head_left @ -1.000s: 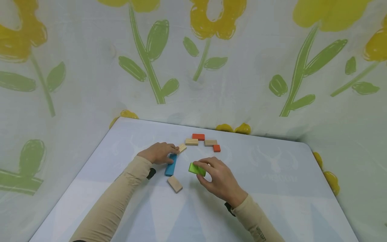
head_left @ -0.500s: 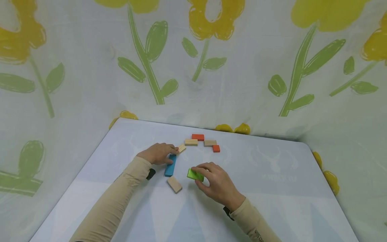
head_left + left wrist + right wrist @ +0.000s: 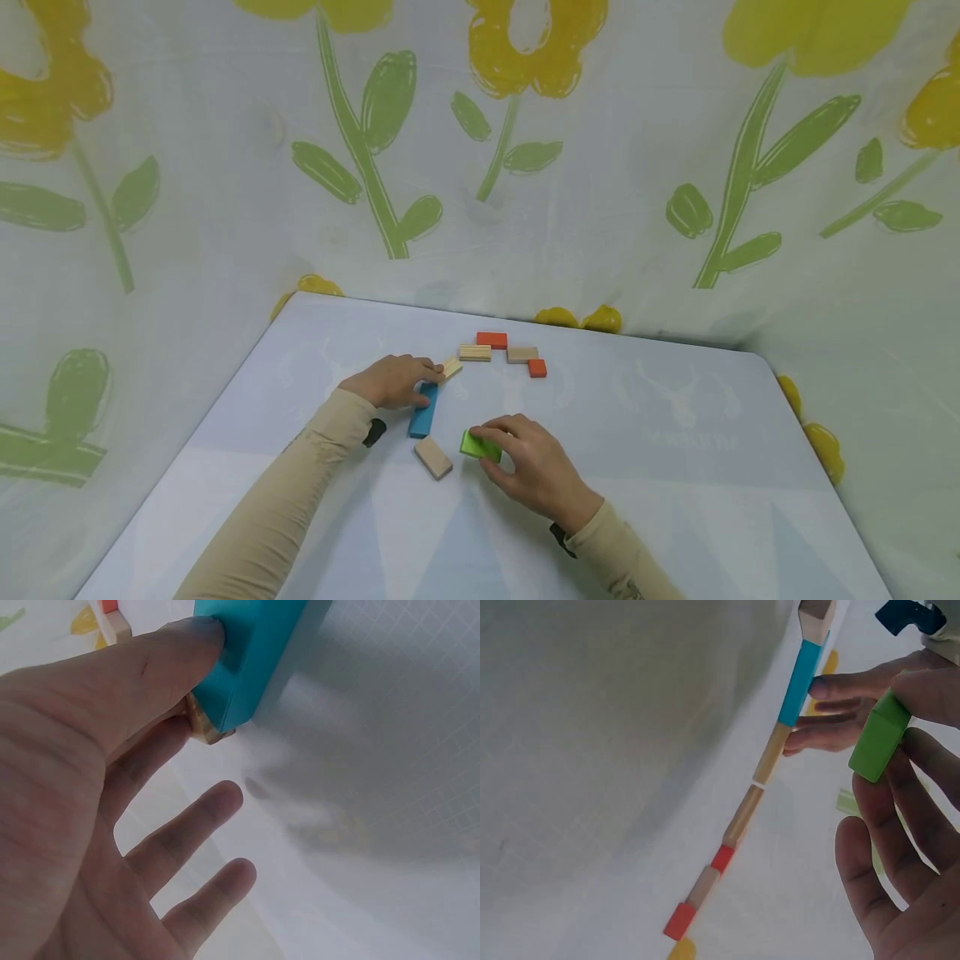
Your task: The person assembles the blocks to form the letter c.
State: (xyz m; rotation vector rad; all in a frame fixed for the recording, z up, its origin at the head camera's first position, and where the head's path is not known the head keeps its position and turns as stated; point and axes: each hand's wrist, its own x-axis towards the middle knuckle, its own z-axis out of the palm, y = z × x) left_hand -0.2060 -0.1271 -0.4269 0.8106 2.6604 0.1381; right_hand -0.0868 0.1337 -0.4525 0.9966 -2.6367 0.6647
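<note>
My left hand (image 3: 390, 381) rests over the left end of a chain of wooden blocks. Its thumb touches a long blue block (image 3: 251, 656), and a fingertip lies at a pale wooden block (image 3: 452, 368) beyond it; the other fingers extend loosely. Between thumb and fingers, my right hand (image 3: 536, 467) pinches a bright green block (image 3: 881, 739). The green block appears just right of a plain wooden block (image 3: 433, 458), which lies at an angle near the blue block's close end. Part of the blue block is covered by the left hand in the head view.
Farther back, the curve continues with a striped wooden block (image 3: 475, 352), a red block (image 3: 492, 340), a plain tan block (image 3: 522, 355) and a small red block (image 3: 537, 367). A white table (image 3: 675, 417) meets a flower-printed curtain (image 3: 600, 192) behind.
The right hand has brought the green block toward me and slightly left, closer to the angled wooden block. The left hand has stayed in place at the blue block.
</note>
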